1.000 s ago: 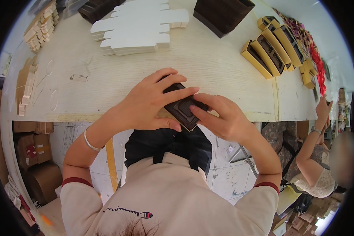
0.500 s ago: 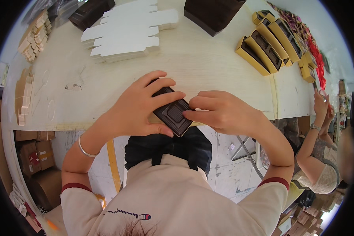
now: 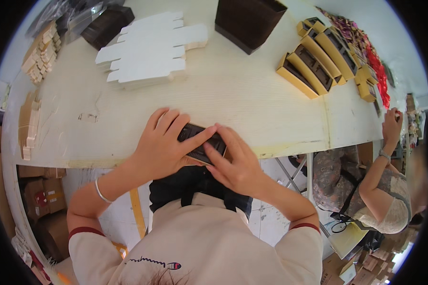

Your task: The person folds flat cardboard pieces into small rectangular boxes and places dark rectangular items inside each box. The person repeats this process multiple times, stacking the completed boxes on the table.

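Note:
At the table's near edge, both my hands are around a small box with a black moulded plastic insert point(image 3: 200, 153). A thin tan edge shows along its near and right sides. My left hand point(image 3: 162, 141) grips its left side, with fingers over the far edge and index finger stretched across the top; its thumb is mostly hidden. My right hand point(image 3: 236, 164) closes on the right end, with its thumb lying on the insert and its fingertips at the far right corner, meeting my left index finger.
A stack of flat white cartons point(image 3: 145, 50) lies ahead, with dark brown containers point(image 3: 247, 23) beyond it. Several yellow boxes with black inserts point(image 3: 311, 66) stand at the right. Flat card pieces point(image 3: 29, 123) line the left side. A co-worker's arm point(image 3: 379, 166) reaches in at far right.
My right hand has moved left over the box, its thumb now on the insert. The box has turned flatter and shifted slightly left. The co-worker's hands have moved.

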